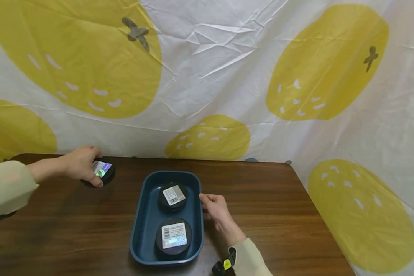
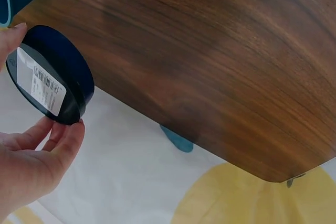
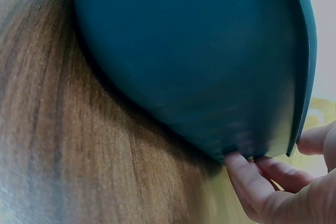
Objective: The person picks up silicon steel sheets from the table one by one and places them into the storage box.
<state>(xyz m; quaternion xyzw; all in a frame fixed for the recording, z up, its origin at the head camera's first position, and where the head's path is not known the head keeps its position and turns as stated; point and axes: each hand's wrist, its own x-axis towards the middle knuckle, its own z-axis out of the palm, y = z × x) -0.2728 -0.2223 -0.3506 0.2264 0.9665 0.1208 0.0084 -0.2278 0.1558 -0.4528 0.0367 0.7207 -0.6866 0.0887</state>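
Note:
On the back left of the wooden table (image 1: 289,214), my left hand (image 1: 93,169) grips a black round tin (image 1: 105,171) with a shiny label. In the left wrist view this black round tin (image 2: 58,77) is tilted up at the table's edge, with my fingers (image 2: 65,140) curled round it. A dark blue tray (image 1: 140,214) in the middle holds two more labelled black tins, one at the far end (image 1: 173,196) and one at the near end (image 1: 173,235). My right hand (image 1: 204,205) pinches the tray's right rim. Up close, its fingers (image 3: 247,177) touch under the edge of the blue tray (image 3: 199,61).
A white cloth (image 1: 227,69) printed with large yellow fruit hangs behind and right of the table. The table's right edge (image 1: 317,214) runs close to the cloth. A small dark object (image 1: 1,217) lies by my left sleeve.

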